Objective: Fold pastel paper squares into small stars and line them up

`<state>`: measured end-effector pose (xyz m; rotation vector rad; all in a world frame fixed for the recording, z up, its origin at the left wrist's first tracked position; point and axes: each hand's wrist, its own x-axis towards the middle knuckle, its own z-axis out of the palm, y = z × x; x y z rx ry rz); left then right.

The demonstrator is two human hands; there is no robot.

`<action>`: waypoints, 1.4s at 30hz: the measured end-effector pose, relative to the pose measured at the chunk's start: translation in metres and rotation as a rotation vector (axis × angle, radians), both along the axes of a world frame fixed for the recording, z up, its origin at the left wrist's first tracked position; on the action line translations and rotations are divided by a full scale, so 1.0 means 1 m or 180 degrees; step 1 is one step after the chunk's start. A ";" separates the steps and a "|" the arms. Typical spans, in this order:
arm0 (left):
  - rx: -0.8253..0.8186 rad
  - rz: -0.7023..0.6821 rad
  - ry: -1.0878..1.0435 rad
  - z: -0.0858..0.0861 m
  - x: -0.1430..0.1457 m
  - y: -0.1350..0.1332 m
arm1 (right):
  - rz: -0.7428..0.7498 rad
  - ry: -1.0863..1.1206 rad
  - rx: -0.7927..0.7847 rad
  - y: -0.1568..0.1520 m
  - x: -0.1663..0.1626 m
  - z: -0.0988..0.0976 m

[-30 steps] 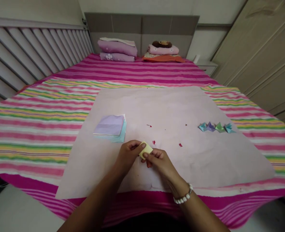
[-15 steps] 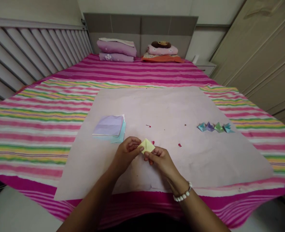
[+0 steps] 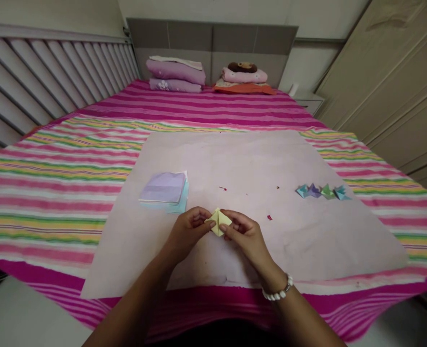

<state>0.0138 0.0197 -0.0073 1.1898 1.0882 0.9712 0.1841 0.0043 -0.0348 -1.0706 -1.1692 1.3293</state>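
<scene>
Both hands pinch a small folded yellow paper (image 3: 218, 221) just above a large pale pink sheet (image 3: 257, 164) spread on the bed. My left hand (image 3: 189, 230) grips its left edge with thumb and fingers closed. My right hand (image 3: 243, 233), with a white bead bracelet at the wrist, holds its right edge the same way. The paper shows a centre crease and pointed corners.
A stack of pastel paper squares (image 3: 165, 191) lies to the left of my hands. A row of small folded paper shapes (image 3: 322, 191) sits at the right. Tiny red scraps (image 3: 270, 218) dot the sheet. Pillows (image 3: 175, 74) lie at the headboard; a wardrobe (image 3: 397, 82) stands at the right.
The yellow paper has been turned and refolded between my fingers, from a flat rectangle to a pointed shape. My right hand has shifted up beside it.
</scene>
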 end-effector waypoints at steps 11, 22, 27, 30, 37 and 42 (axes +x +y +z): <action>-0.0029 -0.0139 0.0013 0.001 -0.002 -0.002 | 0.0000 0.0257 -0.0208 0.003 0.003 0.002; -0.0293 0.0089 -0.0122 0.007 0.003 -0.005 | 0.0088 0.0505 -0.0176 0.003 0.004 0.000; -0.0320 0.0393 -0.0045 0.007 0.010 -0.007 | 0.0236 0.0475 -0.0021 0.000 0.004 0.005; -0.0228 0.0434 -0.0002 0.006 0.012 -0.008 | 0.0127 0.0717 -0.0011 0.001 0.002 0.008; -0.0134 0.0554 -0.0384 0.005 0.015 -0.007 | -0.0025 0.0487 -0.0406 0.005 -0.005 0.013; -0.0234 0.0537 -0.0499 0.003 0.014 -0.006 | -0.0064 0.0543 -0.0496 0.005 -0.006 0.015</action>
